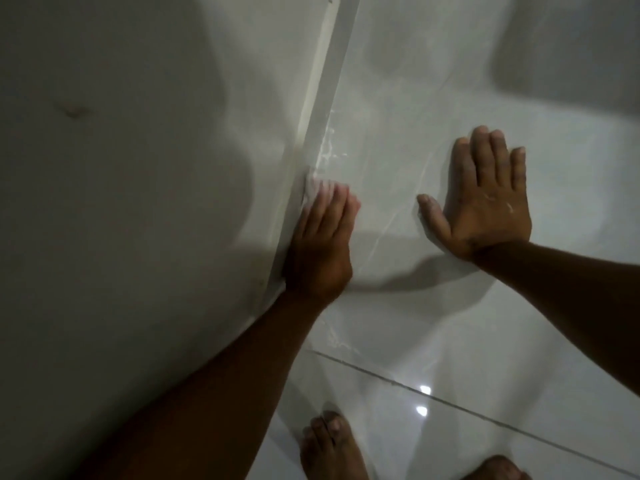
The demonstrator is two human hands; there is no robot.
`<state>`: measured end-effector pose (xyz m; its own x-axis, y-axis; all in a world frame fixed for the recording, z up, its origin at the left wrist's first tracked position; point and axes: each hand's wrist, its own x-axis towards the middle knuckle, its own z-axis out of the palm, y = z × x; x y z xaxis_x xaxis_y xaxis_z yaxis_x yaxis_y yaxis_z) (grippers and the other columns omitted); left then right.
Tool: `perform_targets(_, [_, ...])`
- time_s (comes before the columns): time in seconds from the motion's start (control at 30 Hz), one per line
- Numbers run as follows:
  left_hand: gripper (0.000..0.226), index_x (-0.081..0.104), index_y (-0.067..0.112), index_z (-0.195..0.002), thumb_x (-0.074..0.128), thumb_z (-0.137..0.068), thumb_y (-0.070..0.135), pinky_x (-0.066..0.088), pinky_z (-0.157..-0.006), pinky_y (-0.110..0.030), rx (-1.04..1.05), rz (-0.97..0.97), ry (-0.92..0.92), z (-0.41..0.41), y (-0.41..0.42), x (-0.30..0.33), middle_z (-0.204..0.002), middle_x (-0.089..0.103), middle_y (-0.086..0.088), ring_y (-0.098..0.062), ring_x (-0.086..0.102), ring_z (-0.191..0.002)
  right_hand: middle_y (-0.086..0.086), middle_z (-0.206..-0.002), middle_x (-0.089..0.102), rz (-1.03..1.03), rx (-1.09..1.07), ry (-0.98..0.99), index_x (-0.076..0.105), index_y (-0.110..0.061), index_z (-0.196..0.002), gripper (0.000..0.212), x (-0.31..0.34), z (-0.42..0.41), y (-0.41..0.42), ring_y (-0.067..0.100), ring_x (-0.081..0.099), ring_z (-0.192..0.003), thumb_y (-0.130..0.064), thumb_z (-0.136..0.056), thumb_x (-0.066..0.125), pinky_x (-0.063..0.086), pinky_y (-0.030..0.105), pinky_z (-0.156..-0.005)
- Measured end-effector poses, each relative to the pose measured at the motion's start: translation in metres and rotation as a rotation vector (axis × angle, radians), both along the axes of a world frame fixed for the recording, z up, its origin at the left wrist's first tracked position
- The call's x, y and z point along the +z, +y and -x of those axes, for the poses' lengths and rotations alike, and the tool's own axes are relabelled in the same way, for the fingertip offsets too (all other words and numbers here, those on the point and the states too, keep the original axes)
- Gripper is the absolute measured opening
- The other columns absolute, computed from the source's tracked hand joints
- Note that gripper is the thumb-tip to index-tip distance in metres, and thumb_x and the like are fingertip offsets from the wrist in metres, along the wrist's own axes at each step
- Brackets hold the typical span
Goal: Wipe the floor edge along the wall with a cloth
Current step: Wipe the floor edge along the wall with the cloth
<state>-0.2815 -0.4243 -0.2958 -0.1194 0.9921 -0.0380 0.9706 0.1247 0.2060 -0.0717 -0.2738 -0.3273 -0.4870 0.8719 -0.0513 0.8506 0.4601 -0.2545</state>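
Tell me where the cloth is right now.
In the head view the cloth sits left of centre, pressed under the left hand's fingertips against the skirting strip at the foot of the wall.

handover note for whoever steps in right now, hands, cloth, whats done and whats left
Left hand: pressed on the floor edge against the baseboard, fingers over a white cloth that is mostly hidden and blurred.
Right hand: open, flat on the floor tile, holding nothing, apparently bracing.
Done: cannot say for sure; wet streaks lie on the edge just ahead of the cloth, and a few nearer the feet.
Left: probably carry on along the edge up the wall; how much is already clean cannot be told.
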Motion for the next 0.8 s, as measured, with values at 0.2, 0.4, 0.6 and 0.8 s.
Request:
perform_targets(0.2, [0.067, 0.037, 0.010, -0.158, 0.046, -0.092, -0.002, 0.015, -0.130, -0.046, -0.036, -0.016, 0.008, 0.008, 0.051, -0.001, -0.168, 0.032, -0.009, -0.030, 0.019, -0.159, 0.023, -0.169, 0.013, 0.007, 0.003, 0.019, 0.020, -0.002, -0.162, 0.093, 0.002, 0.001, -0.001, 0.037, 0.006, -0.158, -0.065, -0.095, 0.038, 0.000, 0.055, -0.126])
perform_targets(0.4, [0.058, 0.049, 0.009, -0.151, 0.048, -0.096, -0.006, 0.029, -0.126, -0.049, 0.087, -0.125, -0.018, -0.003, 0.055, 0.000, -0.161, 0.044, -0.013, -0.034, 0.032, -0.154, 0.019, -0.171, 0.006, 0.017, 0.008, -0.043, 0.012, -0.006, -0.164, 0.094, -0.002, -0.001, 0.000, 0.033, -0.001, -0.159, -0.069, -0.097, 0.031, -0.004, 0.052, -0.126])
perform_targets(0.6, [0.064, 0.040, 0.012, -0.157, 0.042, -0.095, -0.004, 0.022, -0.128, -0.048, 0.072, -0.064, 0.039, -0.004, 0.051, 0.005, -0.167, 0.034, -0.010, -0.031, 0.022, -0.158, 0.021, -0.171, 0.009, 0.015, 0.000, -0.019, 0.017, -0.004, -0.163, 0.093, 0.001, -0.001, 0.000, 0.035, 0.002, -0.159, -0.066, -0.096, 0.035, -0.005, 0.051, -0.126])
perform_targets(0.8, [0.052, 0.050, 0.009, -0.150, 0.045, -0.100, 0.001, 0.033, -0.123, -0.050, 0.053, -0.148, 0.019, 0.001, 0.076, -0.004, -0.160, 0.046, -0.013, -0.034, 0.035, -0.153, 0.020, -0.171, 0.008, 0.021, 0.004, -0.025, 0.015, -0.006, -0.163, 0.093, 0.000, -0.001, 0.000, 0.034, 0.000, -0.159, -0.068, -0.096, 0.031, -0.006, 0.051, -0.126])
